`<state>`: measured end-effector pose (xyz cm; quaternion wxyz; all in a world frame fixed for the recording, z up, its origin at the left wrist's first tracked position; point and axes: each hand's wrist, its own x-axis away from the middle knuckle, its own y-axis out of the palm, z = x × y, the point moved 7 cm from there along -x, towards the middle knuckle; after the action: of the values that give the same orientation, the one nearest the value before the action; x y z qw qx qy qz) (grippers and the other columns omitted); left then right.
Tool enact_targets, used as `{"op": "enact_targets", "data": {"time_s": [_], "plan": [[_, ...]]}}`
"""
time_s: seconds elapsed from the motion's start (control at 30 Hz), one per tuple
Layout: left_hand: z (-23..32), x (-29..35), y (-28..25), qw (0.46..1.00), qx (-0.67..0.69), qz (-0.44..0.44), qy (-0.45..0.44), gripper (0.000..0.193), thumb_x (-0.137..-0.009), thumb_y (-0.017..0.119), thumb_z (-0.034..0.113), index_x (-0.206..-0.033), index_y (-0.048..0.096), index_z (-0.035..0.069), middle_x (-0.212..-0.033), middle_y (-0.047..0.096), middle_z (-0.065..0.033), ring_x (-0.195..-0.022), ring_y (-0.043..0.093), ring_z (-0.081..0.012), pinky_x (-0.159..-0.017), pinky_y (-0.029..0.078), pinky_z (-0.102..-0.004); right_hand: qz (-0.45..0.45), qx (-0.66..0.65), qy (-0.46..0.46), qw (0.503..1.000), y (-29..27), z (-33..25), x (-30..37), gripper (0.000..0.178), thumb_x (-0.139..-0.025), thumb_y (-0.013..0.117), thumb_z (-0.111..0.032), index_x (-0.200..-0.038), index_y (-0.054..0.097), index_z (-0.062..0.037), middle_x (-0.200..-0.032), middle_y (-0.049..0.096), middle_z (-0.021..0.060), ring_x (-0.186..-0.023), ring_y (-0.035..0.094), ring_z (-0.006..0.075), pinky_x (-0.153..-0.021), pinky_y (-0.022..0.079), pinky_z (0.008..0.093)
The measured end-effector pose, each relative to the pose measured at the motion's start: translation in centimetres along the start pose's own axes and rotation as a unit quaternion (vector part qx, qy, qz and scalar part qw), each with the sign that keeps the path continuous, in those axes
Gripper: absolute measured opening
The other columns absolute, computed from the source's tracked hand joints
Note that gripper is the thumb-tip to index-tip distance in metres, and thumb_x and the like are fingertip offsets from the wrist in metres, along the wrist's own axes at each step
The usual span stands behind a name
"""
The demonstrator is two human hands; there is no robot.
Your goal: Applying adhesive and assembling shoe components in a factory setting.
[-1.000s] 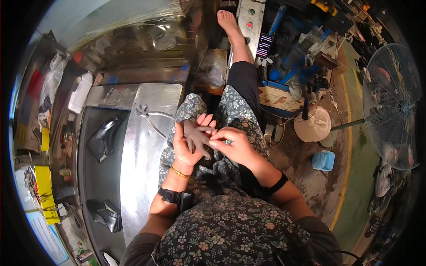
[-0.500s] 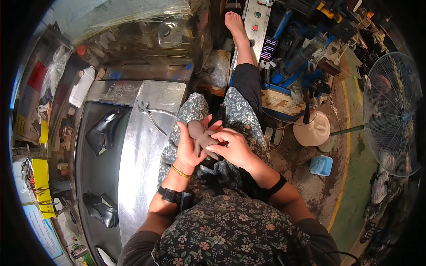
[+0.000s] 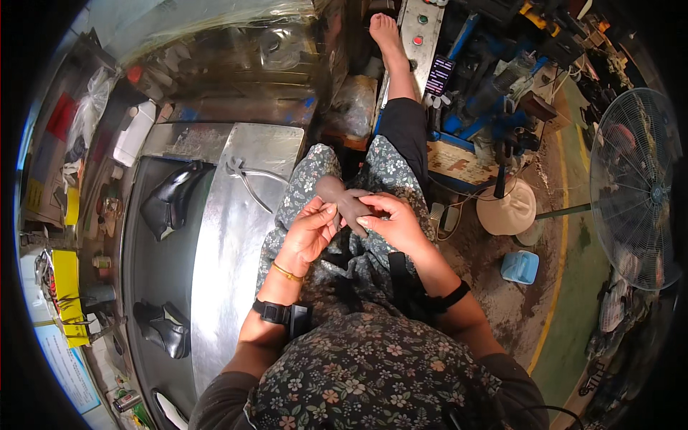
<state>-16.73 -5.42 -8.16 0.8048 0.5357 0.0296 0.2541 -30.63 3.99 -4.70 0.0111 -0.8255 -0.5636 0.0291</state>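
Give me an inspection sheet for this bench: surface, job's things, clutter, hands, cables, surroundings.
Surface: bare metal sheet on the bench at the person's left.
Job's things: small grey-brown piece held over the lap; its kind cannot be told.
Clutter: pliers on the sheet; dark shoe upper and black shoe on the dark strip beside it.
Hands: left hand and right hand both grip the piece.
Cables: nothing seen clearly.
Surroundings: standing fan, blue tub, blue machine, a bare foot stretched ahead.
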Motion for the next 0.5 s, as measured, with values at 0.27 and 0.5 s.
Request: {"op": "enact_targets", "data": {"time_s": [0.27,0.5], "plan": [[-0.4,-0.1,1.3,0.999,0.002,-0.036,-0.023,0.017,-0.095,0.054,0.000,-0.111,0.059,0.002,-0.100,0.066,-0.0090,-0.090,0.066,-0.0170,-0.085,0.055,-0.0319,0.078,-0.119,0.016,0.990,-1.5,1.2,-0.3,0.044,-0.089,0.068,-0.009,-0.129,0.052,-0.0005,-0.098,0.064,0.0051,-0.088,0.060,0.0105,-0.078,0.050,0.0263],[-0.6,0.1,1.1,0.999,-0.049,-0.004,-0.019,0.019,-0.096,0.054,0.003,-0.114,0.057,0.000,-0.096,0.066,-0.0082,-0.084,0.065,-0.0148,-0.079,0.055,-0.0280,0.075,-0.071,0.043,0.994,-1.4,2.0,-0.4,0.019,-0.096,0.060,-0.016,-0.101,0.065,0.0021,-0.080,0.064,0.0019,-0.075,0.058,0.0082,-0.070,0.049,0.0237]]}}
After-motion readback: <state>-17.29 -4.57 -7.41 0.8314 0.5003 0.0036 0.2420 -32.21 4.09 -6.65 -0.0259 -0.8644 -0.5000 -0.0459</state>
